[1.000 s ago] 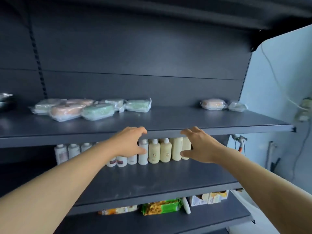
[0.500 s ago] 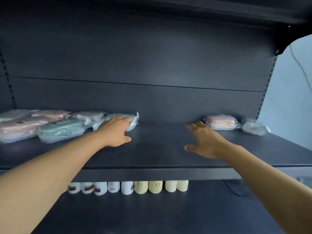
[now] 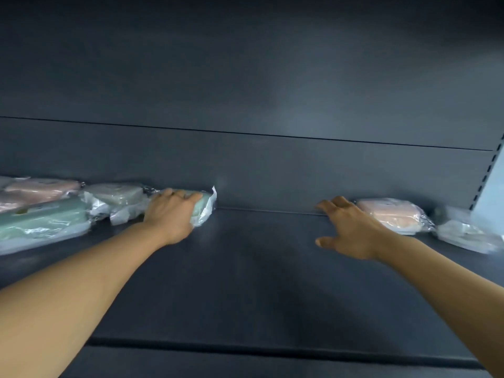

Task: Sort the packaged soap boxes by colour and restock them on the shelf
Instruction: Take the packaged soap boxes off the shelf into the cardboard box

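I see a pale green soap box in crinkled clear plastic wrap [image 3: 203, 207] lying flat at the back of the dark grey metal shelf [image 3: 259, 268], under my left hand [image 3: 171, 214]. Left of it lie more wrapped soaps: a whitish one [image 3: 117, 196], a large mint green one [image 3: 43, 219] and a pink one [image 3: 41, 188]. Well apart on the right lie a wrapped peach-pink soap [image 3: 395, 215] and a clear-wrapped pale one [image 3: 463, 234].

Dark grey metal back panel [image 3: 245, 77], pale wall [image 3: 495, 195] far right.

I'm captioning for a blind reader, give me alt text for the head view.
Left hand grips a wrapped green soap on a dark shelf; right hand, open, reaches toward a pink soap. More wrapped soaps lie at far left.
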A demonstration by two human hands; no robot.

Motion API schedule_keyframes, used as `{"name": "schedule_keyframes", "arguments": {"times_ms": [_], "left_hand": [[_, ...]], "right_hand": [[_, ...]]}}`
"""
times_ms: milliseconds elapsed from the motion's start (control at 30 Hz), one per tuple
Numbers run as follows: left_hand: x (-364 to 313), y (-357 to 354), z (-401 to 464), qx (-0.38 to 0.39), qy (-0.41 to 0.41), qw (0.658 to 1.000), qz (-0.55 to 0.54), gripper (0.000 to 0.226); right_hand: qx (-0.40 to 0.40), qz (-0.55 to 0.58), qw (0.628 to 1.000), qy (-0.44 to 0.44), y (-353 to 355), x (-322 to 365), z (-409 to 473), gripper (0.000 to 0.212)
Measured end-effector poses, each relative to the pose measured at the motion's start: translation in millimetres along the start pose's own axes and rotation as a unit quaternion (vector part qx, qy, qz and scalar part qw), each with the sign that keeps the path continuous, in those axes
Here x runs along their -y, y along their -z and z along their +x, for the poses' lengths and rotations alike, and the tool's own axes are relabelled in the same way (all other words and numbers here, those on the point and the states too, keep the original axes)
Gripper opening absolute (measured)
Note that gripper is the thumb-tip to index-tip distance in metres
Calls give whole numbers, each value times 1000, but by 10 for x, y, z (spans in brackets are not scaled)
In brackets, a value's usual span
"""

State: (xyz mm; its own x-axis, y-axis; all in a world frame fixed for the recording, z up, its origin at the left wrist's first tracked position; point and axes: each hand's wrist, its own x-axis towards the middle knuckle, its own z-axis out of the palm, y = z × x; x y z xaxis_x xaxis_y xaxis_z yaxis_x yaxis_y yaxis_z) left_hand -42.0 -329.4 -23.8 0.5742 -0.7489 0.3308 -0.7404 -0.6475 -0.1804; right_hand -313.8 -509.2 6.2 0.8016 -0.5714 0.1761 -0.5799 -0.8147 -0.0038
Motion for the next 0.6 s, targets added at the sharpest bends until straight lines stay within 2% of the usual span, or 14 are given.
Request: {"name": "schedule_keyframes", "arguments": {"times_ms": [133, 233, 367, 467, 600], "left_hand": [[-388, 163, 39, -72, -83, 994, -15, 57], [-585, 277, 136, -93, -107, 988, -60, 71], [-602, 268, 258, 10, -87, 994, -60, 100], [-602, 149, 263, 75, -75, 989, -102, 97], [-631, 128, 232, 68, -75, 986, -129, 89]], "right_hand": [[-21, -7, 999, -42, -44, -379, 55, 74], [-33, -5, 994, -102, -75, -682, 82, 82], [15, 7, 988, -156, -171, -931, 132, 102], [31, 2, 986, -165, -249, -885, 121, 97], [13, -14, 994, -109, -288, -670, 130, 91]]}}
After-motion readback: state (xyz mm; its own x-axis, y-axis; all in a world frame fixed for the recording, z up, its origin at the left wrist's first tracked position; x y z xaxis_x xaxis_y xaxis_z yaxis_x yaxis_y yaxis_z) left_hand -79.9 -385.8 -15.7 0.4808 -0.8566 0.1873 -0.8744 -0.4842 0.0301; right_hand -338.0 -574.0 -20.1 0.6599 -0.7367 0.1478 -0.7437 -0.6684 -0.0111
